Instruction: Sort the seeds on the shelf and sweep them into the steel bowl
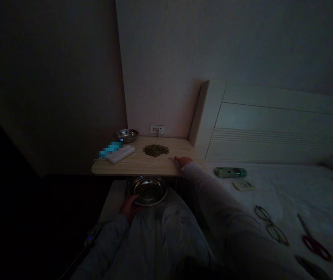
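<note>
Left hand [130,209] grips round silver metal bowl [157,190]; right hand [182,161] apart, grip unclear; grainy olive heap [156,150] at its ten o'clock, red-handled scissors [310,237] four.

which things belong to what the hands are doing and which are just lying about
Seemingly in use:
left hand, holding lower metal bowl
right hand, beside seed-like pile
tabletop

Apparently just lying about:
green bottle
pale flat object
glasses
red-handled scissors
rear metal bowl, role unclear

No legible text, labels, brands, numbers, signs
</note>
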`<state>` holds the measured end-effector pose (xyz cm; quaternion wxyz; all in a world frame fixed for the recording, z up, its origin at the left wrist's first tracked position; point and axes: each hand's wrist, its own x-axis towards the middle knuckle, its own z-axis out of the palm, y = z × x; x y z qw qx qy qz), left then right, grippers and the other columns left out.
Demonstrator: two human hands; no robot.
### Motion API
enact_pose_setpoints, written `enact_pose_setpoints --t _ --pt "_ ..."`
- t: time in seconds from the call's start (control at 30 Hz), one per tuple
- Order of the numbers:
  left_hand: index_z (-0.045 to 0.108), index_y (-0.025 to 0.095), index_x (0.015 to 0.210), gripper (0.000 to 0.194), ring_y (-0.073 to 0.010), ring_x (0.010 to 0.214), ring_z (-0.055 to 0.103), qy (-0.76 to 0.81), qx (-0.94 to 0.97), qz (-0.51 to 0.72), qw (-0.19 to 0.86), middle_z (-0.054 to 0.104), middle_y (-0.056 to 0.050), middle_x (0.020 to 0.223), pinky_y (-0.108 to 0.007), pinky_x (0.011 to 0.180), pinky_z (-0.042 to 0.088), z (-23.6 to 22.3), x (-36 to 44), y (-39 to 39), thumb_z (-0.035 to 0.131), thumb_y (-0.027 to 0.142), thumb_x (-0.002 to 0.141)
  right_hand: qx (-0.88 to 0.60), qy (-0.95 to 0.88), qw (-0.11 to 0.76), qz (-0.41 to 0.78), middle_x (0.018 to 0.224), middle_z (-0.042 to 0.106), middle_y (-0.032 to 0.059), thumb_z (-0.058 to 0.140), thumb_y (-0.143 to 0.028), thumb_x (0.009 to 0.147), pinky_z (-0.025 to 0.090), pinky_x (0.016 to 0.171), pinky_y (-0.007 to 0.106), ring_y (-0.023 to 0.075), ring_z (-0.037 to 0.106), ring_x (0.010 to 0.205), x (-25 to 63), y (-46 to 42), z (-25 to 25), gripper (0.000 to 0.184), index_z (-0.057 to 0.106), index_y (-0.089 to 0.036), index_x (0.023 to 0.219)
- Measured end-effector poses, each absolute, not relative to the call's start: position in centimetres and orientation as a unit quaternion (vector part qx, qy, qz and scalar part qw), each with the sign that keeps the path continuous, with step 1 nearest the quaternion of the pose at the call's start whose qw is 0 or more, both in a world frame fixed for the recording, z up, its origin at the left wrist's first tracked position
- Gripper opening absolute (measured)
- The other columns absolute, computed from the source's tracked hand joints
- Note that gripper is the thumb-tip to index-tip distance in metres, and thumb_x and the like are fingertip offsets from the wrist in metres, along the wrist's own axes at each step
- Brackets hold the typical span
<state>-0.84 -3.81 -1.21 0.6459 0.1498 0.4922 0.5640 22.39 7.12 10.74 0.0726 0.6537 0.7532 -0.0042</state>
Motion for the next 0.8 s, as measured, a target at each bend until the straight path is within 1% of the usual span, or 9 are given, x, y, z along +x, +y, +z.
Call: enact_pose_setpoints --t 0.17,0.33,0.43,0.53,0.7,0.77,0.8 --pt "0.05 0.017 0.075 0.011 -0.0169 0.059 0.059 0.482 0.14 0.562 0.657 0.061 -0.001 0.065 -0.029 0.05 0.048 -1.1 -0.8 -3.8 0.053 0.012 0.065 0.653 0.753 0.082 0.001 0.104 0.05 0.0064 0.042 -0.029 0.081 0.044 0.073 0.036 0.0155 0.051 0.087 22.7 7.7 10.5 0.029 0.044 -0.016 0.107" --pt "0.051 0.016 0.076 0.013 -0.0159 0.052 0.058 0.488 0.14 0.562 0.653 0.061 -0.001 0.062 -0.026 0.042 0.045 -0.7 -0.5 -4.0 0.052 0.01 0.065 0.647 0.758 0.085 -0.006 0.104 0.05 0.0066 0.041 -0.03 0.081 0.043 0.074 0.037 0.0159 0.051 0.087 23.2 8.4 10.4 0.031 0.043 -0.017 0.109" --pt "0.053 0.015 0.074 0.011 -0.0155 0.053 0.058 0.492 0.148 0.561 0.649 0.061 -0.001 0.06 -0.026 0.044 0.045 -0.5 -0.3 -4.2 0.052 0.01 0.065 0.644 0.761 0.082 -0.015 0.105 0.049 0.0067 0.041 -0.03 0.081 0.043 0.075 0.037 0.016 0.051 0.088 23.5 9.2 10.3 0.031 0.043 -0.017 0.109" --pt "0.055 0.015 0.072 0.01 -0.0171 0.059 0.059 0.488 0.139 0.561 0.654 0.062 -0.002 0.062 -0.028 0.049 0.046 -0.8 -0.2 -4.2 0.054 0.011 0.063 0.644 0.761 0.075 -0.024 0.105 0.049 0.0066 0.041 -0.03 0.081 0.043 0.075 0.036 0.0157 0.051 0.088 23.8 10.3 10.3 0.03 0.044 -0.017 0.108" --pt "0.057 0.016 0.073 0.012 -0.0213 0.069 0.06 0.484 0.13 0.566 0.655 0.064 -0.005 0.07 -0.032 0.056 0.047 -1.9 -0.4 -3.9 0.056 0.012 0.062 0.653 0.755 0.052 -0.032 0.105 0.049 0.0064 0.042 -0.029 0.081 0.043 0.074 0.036 0.0156 0.051 0.088 24.1 12.6 10.2 0.028 0.046 -0.016 0.106" --pt "0.058 0.016 0.07 0.015 -0.0223 0.077 0.059 0.492 0.155 0.582 0.628 0.064 -0.006 0.074 -0.032 0.062 0.047 -2.3 -0.6 -4.0 0.057 0.007 0.059 0.657 0.752 0.04 -0.033 0.105 0.049 0.0064 0.042 -0.029 0.081 0.043 0.074 0.036 0.0156 0.051 0.088 24.2 13.5 10.3 0.028 0.046 -0.016 0.105" --pt "0.059 0.016 0.068 0.02 -0.0221 0.082 0.057 0.497 0.171 0.591 0.612 0.063 -0.006 0.075 -0.03 0.065 0.046 -2.4 -0.7 -4.1 0.059 0.002 0.054 0.659 0.751 0.033 -0.033 0.105 0.049 0.0064 0.042 -0.029 0.081 0.043 0.074 0.036 0.0156 0.051 0.088 24.3 13.9 10.3 0.027 0.046 -0.016 0.105"
